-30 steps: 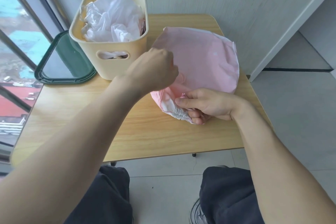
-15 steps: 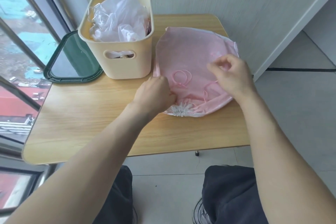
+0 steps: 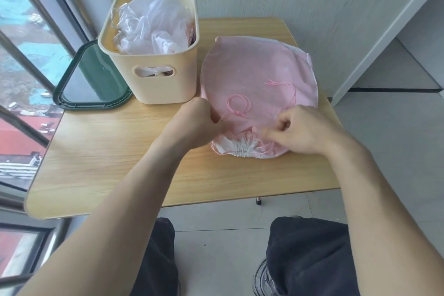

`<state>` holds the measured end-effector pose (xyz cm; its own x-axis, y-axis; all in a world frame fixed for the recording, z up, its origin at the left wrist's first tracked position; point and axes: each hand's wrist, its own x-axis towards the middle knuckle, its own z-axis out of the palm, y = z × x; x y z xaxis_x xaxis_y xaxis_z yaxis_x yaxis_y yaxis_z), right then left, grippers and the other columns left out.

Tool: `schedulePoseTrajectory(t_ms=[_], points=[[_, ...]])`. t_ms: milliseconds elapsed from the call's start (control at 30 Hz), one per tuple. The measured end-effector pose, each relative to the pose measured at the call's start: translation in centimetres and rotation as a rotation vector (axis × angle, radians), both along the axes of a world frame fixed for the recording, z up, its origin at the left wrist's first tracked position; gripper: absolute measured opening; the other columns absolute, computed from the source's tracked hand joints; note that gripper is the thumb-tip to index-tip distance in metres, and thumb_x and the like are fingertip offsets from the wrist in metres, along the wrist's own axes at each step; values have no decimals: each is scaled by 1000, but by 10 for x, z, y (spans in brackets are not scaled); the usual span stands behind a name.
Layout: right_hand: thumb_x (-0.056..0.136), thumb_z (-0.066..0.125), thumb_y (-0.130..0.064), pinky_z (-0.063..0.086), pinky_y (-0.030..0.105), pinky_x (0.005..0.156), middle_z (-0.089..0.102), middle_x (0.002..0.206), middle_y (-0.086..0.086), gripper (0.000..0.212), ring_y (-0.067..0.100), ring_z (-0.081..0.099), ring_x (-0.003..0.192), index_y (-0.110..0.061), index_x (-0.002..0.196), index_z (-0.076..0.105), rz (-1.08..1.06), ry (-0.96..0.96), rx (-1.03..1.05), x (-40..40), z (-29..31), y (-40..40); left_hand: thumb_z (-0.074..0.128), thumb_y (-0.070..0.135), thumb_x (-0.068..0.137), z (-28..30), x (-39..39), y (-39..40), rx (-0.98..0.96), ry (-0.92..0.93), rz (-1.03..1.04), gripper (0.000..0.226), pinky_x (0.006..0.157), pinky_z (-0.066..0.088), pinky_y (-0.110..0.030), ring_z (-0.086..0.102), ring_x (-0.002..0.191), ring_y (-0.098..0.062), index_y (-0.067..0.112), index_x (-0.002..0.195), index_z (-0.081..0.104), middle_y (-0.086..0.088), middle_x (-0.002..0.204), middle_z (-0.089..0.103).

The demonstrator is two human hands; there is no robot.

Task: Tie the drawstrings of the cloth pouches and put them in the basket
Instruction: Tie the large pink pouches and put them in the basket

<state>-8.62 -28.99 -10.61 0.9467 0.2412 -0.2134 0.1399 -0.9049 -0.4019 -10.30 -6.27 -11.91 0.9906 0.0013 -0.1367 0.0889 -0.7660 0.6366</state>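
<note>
So the pink cloth pouch (image 3: pixel 257 79) is lying flat right of centre in the frame, on the wooden table (image 3: pixel 120 151). It's roundish, pale pink with a white edge peeking out, and the mouth at its lower edge is cinched into tight white pleats. Thin pink drawstrings (image 3: pixel 237 104) loop loosely across the top of it. The left hand (image 3: pixel 194 125) is curled at the pouch's lower-left edge, looks like it's pinching a string, though that bit's hard to see. The right hand (image 3: pixel 298 130) has its fingers curled, pinching the string by the gathered mouth. The cream basket (image 3: pixel 163 84) sits just beside the pouch, upper centre-left, stuffed with white bags.
</note>
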Motion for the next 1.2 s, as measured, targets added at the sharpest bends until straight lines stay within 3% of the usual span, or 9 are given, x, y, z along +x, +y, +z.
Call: schedulePoseTrajectory(t_ms=[100,233,333,433,533,633,867,1033,1200], points=[[56,56,-92,54,43,68,70,76,16,92,28,64,74,-2,71,68,69,79,-26,3,-6,3,74,41,83,-1,-1,4,-7,33,-23,44,58,45,-36,45,61,-18,-3,88,72,-25,85,68],[74,78,-60,46,33,63,68,73,1,41,12,56,65,-20,74,70,94,168,117,6,-6,-3,71,31,89,4,-3,-1,-111,-135,71,22,51,43,-19,58,62,-21,10,81,71,-5,72,68],[77,86,-37,50,35,67,66,78,-3,25,10,55,67,-21,81,67,93,193,203,9,-10,-8,61,26,96,9,-4,-14,-284,-385,123,19,59,45,-21,62,68,-17,13,83,60,2,72,64],[75,88,-36,48,32,65,65,77,-3,29,10,55,66,-20,78,63,68,168,191,10,-13,-9,61,29,97,4,-4,-21,-288,-385,-6,18,61,47,-22,60,64,-7,17,84,57,8,70,65],[76,85,-45,40,28,55,56,64,-7,44,11,48,58,-17,67,52,22,142,125,9,-12,-8,63,51,91,1,2,-14,-191,-179,-6,29,59,44,-16,59,62,3,22,85,59,10,72,66],[73,82,-59,32,29,54,44,57,-6,60,14,40,55,-17,58,42,21,104,54,10,-13,-5,62,59,87,5,3,-2,-164,-85,-10,40,66,52,-27,67,71,-8,20,86,63,6,74,71],[67,85,-60,27,33,53,37,53,2,65,19,37,54,-10,55,45,-45,51,-34,8,-6,3,79,16,82,4,-7,-4,-160,-337,-121,19,64,41,-5,63,70,1,22,99,78,16,81,71],[82,78,-53,49,33,61,69,72,12,47,27,64,72,-6,77,73,-23,52,-121,2,-2,15,71,9,91,5,-16,-23,-415,-413,-129,15,76,55,-18,73,75,-4,13,104,77,8,85,77],[97,65,-35,43,34,62,61,70,2,28,25,57,69,-14,78,60,9,113,56,3,-3,6,57,1,97,-5,-11,-33,-592,-305,-61,18,68,60,-34,73,67,-19,7,110,69,-2,83,76]])
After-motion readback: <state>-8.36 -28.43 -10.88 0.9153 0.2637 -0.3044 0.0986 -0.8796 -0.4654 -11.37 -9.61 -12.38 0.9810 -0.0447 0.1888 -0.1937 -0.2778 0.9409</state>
